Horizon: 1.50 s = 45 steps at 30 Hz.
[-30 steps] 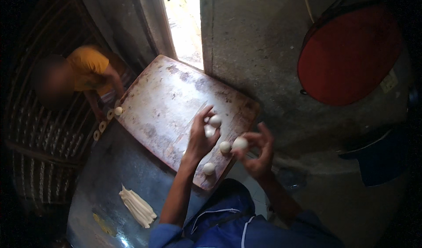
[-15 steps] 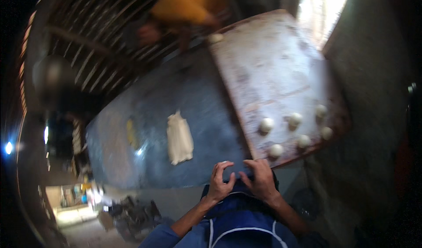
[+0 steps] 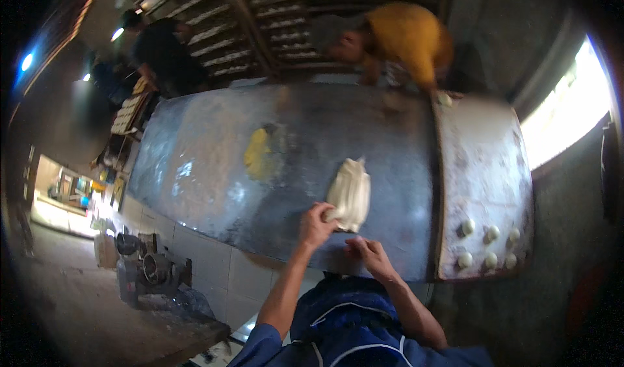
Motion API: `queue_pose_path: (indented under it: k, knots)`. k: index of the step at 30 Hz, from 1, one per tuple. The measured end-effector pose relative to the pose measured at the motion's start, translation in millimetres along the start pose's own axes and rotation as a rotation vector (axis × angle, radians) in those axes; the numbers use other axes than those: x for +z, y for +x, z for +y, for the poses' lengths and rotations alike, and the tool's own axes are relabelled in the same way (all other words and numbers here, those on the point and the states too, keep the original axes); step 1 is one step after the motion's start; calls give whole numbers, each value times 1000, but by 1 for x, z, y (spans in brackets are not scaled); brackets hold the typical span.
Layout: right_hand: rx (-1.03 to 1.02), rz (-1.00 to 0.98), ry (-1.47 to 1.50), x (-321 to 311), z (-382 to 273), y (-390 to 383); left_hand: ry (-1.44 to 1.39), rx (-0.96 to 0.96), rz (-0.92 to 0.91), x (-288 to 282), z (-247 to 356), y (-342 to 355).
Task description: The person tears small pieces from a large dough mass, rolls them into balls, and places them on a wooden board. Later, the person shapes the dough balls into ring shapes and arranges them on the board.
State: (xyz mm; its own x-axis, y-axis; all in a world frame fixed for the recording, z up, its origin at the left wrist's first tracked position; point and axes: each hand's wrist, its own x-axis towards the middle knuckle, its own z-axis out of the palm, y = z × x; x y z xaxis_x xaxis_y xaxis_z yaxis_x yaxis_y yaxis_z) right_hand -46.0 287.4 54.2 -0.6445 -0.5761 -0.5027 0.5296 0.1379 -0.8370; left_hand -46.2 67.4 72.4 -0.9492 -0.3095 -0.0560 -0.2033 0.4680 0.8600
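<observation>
A pale, elongated slab of dough [image 3: 352,195] lies on the dark table with lengthwise ridges along it. My left hand [image 3: 315,226] is at its near left edge, fingers closed round a small pale piece of dough [image 3: 332,215]. Whether that piece is still joined to the slab cannot be made out. Just below the slab's near end is my right hand [image 3: 370,256], its fingers curled together. Anything between those fingers is hidden. On the whitish board to the right, several round dough balls [image 3: 492,232] sit in rows near the close end.
The large dark table [image 3: 403,224] adjoins the whitish board [image 3: 478,172]. A yellow smear [image 3: 259,154] marks the table left of the dough. Across the table stands a person in yellow [image 3: 409,39]; another in dark clothes [image 3: 162,52] is far left. A machine [image 3: 153,269] stands lower left.
My view has swung left, toward the table's middle. Both hands, earlier apart from the dough with fingers spread, are now at its near end; the left has taken hold of a piece.
</observation>
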Motion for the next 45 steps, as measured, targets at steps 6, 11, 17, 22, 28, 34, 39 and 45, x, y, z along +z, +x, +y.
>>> queue_pose_path:
  k: [6, 11, 17, 22, 28, 34, 39, 45]
  knots:
    - [118, -28, 753, 59, -15, 49, 58, 252, 20, -7, 21, -81]
    - [20, 256, 182, 58, 18, 34, -219, -181, -509, -80, 20, -112]
    - [-45, 482, -935, 57, 13, -23, -1133, -825, -683, 62, -24, -31]
    - [-146, 360, -1041, 89, -35, -70, -1506, -1103, -595, 112, -25, -23]
    - [-339, 5, -630, 112, -104, -85, -1373, -969, -807, 64, -27, -10]
    - [-379, 107, -518, 99, -68, 44, -351, 257, -223, 38, -43, -67]
    - [-580, 27, -714, 102, -39, 93, 22, -24, -738, -52, 20, -86]
    - [-611, -139, -552, 99, -66, 63, -283, 520, -584, -122, 167, -83]
